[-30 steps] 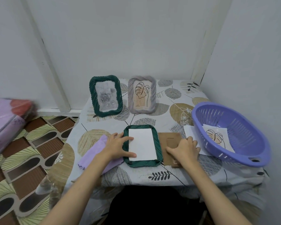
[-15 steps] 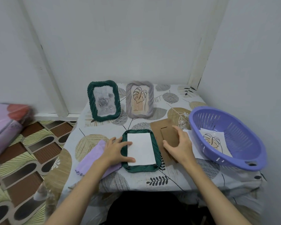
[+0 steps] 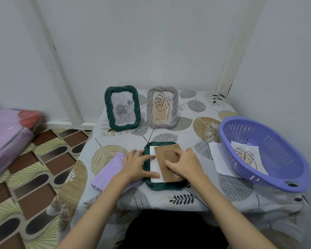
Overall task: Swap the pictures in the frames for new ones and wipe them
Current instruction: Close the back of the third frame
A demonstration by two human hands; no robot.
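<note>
A dark green frame point(image 3: 164, 186) lies face down near the table's front edge, with a white picture back point(image 3: 154, 165) showing inside it. My right hand point(image 3: 184, 164) grips a brown cardboard backing board point(image 3: 162, 155) and holds it over the frame's opening, slightly skewed. My left hand point(image 3: 136, 163) rests flat on the frame's left side, fingers spread onto the white paper. Two frames stand at the back: a green one point(image 3: 122, 108) with a rose picture and a grey one point(image 3: 162, 106) with a leaf drawing.
A folded lilac cloth point(image 3: 107, 172) lies left of the flat frame, partly under my left wrist. A purple basket point(image 3: 264, 153) at the right holds a leaf print point(image 3: 245, 155); a white sheet point(image 3: 218, 157) pokes out beneath it. Walls close the back and right.
My right hand lifted the cardboard backing from the table right of the frame and brought it leftward onto the frame's opening. My left hand stayed on the frame.
</note>
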